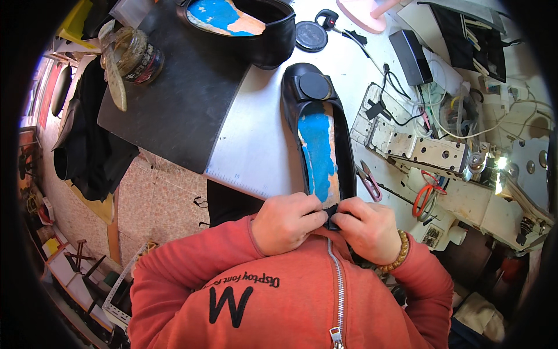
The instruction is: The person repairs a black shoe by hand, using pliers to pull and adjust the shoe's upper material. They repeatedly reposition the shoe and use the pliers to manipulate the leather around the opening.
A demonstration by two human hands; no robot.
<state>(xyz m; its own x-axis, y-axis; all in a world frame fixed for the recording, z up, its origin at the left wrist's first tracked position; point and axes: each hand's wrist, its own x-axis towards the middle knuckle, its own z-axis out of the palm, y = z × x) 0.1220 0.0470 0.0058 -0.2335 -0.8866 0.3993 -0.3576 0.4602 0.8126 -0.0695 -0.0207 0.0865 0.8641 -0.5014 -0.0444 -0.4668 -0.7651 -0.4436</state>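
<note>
A black flat shoe (350,151) with a round ornament on its toe lies lengthwise on the white table, its toe pointing away from me. Its insole bed (317,152) shows patchy blue over tan. At the heel end, close to my body, my left hand (289,221) pinches the black edge with bent fingers. Right beside it, my right hand (370,228) is closed on the same heel edge, fingertips nearly meeting the left ones. The fingers hide most of the heel.
Another black shoe (273,43) stands at the far edge of a dark mat (174,75). On the mat's left sits a jar (139,58) with a smeared brush. Small scissors (369,181), a black adapter (410,57), cables and a sewing machine (430,148) occupy the right.
</note>
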